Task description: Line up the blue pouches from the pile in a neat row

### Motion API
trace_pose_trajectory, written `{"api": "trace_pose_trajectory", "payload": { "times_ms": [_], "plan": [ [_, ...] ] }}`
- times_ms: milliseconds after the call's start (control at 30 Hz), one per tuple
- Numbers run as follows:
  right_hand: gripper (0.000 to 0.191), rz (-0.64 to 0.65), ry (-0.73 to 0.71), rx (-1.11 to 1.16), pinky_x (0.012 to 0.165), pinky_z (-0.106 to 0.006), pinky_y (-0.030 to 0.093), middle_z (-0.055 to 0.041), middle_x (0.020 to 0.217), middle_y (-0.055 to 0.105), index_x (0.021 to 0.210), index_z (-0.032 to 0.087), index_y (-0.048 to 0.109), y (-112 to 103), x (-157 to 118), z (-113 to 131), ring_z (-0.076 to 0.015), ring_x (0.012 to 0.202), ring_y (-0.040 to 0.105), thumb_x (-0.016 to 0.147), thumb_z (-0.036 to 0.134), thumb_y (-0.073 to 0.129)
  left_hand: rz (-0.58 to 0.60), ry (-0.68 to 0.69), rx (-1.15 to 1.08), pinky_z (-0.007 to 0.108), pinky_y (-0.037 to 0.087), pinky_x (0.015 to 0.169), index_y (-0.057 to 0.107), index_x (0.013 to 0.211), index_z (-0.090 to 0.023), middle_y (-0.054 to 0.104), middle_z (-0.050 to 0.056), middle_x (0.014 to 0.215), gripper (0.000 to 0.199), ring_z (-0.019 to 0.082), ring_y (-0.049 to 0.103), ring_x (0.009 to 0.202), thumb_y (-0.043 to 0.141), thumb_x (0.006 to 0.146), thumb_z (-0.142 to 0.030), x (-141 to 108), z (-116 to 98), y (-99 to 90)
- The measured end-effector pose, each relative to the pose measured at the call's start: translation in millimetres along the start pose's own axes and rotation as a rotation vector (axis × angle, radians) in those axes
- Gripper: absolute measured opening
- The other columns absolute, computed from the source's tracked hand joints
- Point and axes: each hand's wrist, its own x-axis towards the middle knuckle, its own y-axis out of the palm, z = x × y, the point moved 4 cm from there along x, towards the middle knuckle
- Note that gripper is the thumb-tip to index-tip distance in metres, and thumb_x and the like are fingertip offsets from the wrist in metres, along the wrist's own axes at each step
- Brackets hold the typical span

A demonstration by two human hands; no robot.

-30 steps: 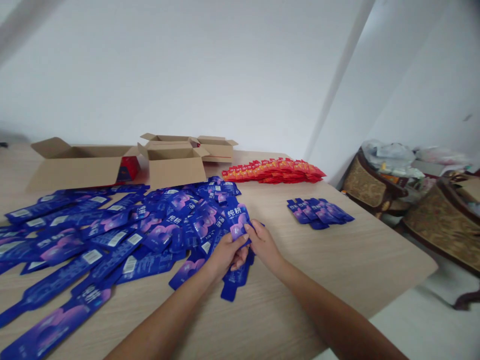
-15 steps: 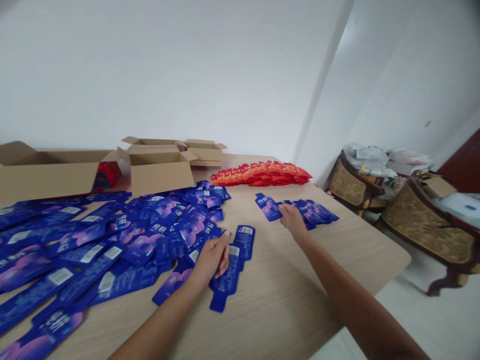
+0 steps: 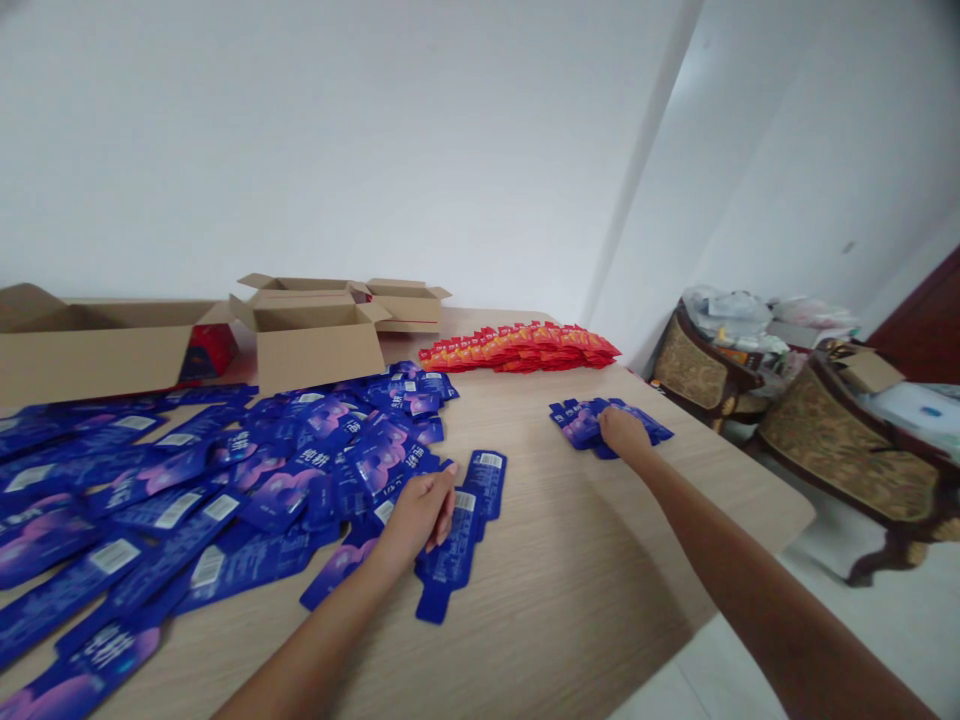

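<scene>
My right hand (image 3: 624, 432) is closed on the end of a blue sachet (image 3: 579, 424), which lies over a small fanned row of similar sachets (image 3: 651, 424) on the right of the table. My left hand (image 3: 426, 512) rests with curled fingers at the right edge of a large loose heap of blue-and-pink sachets (image 3: 307, 470). Whatever lies inside those fingers is hidden. Partly under that hand is a blue sachet with its barcode side up (image 3: 454, 550), overlapping another barcode-side-up sachet (image 3: 487, 482).
Red-and-orange sachets (image 3: 525, 348) lie overlapped in a long row at the back. Open cardboard boxes (image 3: 319, 355) stand behind the blue heap, a larger box (image 3: 90, 350) at far left. Patterned chairs (image 3: 847, 455) loaded with bags stand beyond the right table edge (image 3: 795, 530).
My right hand has moved right with the blue sachet, bringing it from beside the small row onto it. My left hand has stayed almost still.
</scene>
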Motion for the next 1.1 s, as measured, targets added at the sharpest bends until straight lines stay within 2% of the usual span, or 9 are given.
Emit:
{"api": "trace_pose_trajectory", "payload": {
  "times_ms": [267,367,500,633,733,833,967,1033,1100],
  "plan": [
    [0.03,-0.049,-0.012,-0.162,0.081,-0.041,0.043,-0.0207,0.1,0.063,0.108,0.009,0.056,-9.2,-7.5,5.3,-0.0297,0.098,0.059,0.091,0.026,0.039,0.003,-0.01,0.014,0.016,0.023,0.023,0.04,0.046,-0.019,0.038,-0.005,0.029,0.051,0.008,0.035,0.023,0.045,0.077,-0.059,0.8,0.9,-0.1],
    [0.038,-0.128,-0.165,-0.199,0.088,-0.041,0.04,-0.022,0.115,0.056,0.12,0.01,0.05,-7.2,-14.4,24.5,-0.0296,0.11,0.051,0.093,0.032,0.035,-0.015,-0.017,0.016,0.016,0.022,0.023,0.041,0.047,-0.019,0.038,-0.005,0.029,0.05,0.008,0.034,0.023,0.045,0.077,-0.06,1.9,0.8,-2.6],
    [0.045,-0.094,-0.433,-0.246,0.095,-0.042,0.036,-0.0143,0.136,0.044,0.134,0.019,0.042,17.2,-24.9,44.4,-0.027,0.123,0.041,0.092,0.036,0.035,-0.032,-0.019,0.04,0.017,0.023,0.023,0.041,0.048,-0.019,0.039,-0.005,0.028,0.05,0.008,0.033,0.022,0.044,0.077,-0.059,1.9,-1.3,-6.1],
    [0.046,-0.089,-0.431,-0.265,0.096,-0.047,0.035,-0.0115,0.142,0.037,0.136,0.02,0.041,32.8,-28.2,37.7,-0.0285,0.128,0.034,0.093,0.034,0.032,-0.024,-0.005,0.076,0.018,0.023,0.024,0.042,0.048,-0.019,0.039,-0.005,0.029,0.049,0.009,0.035,0.023,0.042,0.079,-0.058,0.8,-5.3,-8.2],
    [0.047,-0.118,-0.427,-0.233,0.097,-0.049,0.033,-0.0127,0.143,0.036,0.136,0.018,0.041,25.5,-34.8,39.8,-0.0301,0.13,0.031,0.091,0.033,0.035,-0.035,-0.007,0.151,0.018,0.023,0.024,0.043,0.049,-0.019,0.041,-0.004,0.029,0.049,0.008,0.034,0.022,0.04,0.081,-0.057,1.4,-6.0,-10.6],
    [0.052,-0.1,-0.604,-0.121,0.102,-0.047,0.027,-0.0111,0.145,0.032,0.138,0.018,0.038,11.3,-56.9,69.3,-0.0268,0.133,0.026,0.086,0.023,0.04,-0.047,-0.016,0.201,0.018,0.024,0.025,0.044,0.049,-0.019,0.043,-0.003,0.029,0.05,0.008,0.033,0.022,0.039,0.081,-0.057,2.9,-4.1,-11.6],
    [0.072,0.147,-1.056,0.072,0.105,-0.049,0.019,-0.0043,0.15,0.02,0.142,0.027,0.029,4.8,-103.9,134.6,-0.0244,0.137,0.015,0.074,0.015,0.049,-0.038,-0.016,0.175,0.018,0.024,0.026,0.043,0.05,-0.019,0.043,-0.004,0.029,0.05,0.008,0.034,0.022,0.04,0.081,-0.057,3.5,-0.7,-9.3],
    [0.07,0.233,-1.11,0.146,0.104,-0.05,0.019,-0.0052,0.149,0.024,0.141,0.028,0.03,5.5,-117.7,159.0,-0.0252,0.136,0.018,0.075,0.018,0.05,-0.032,-0.019,0.15,0.018,0.025,0.026,0.043,0.05,-0.019,0.043,-0.004,0.029,0.05,0.008,0.034,0.023,0.04,0.081,-0.058,3.4,1.0,-8.5],
    [0.062,0.239,-1.096,0.205,0.103,-0.047,0.023,-0.0071,0.145,0.033,0.139,0.027,0.034,6.2,-123.7,174.5,-0.0241,0.132,0.026,0.079,0.023,0.049,-0.033,-0.018,0.128,0.018,0.025,0.026,0.043,0.05,-0.02,0.043,-0.004,0.03,0.049,0.008,0.035,0.023,0.041,0.08,-0.059,3.5,2.5,-9.0]
  ]
}}
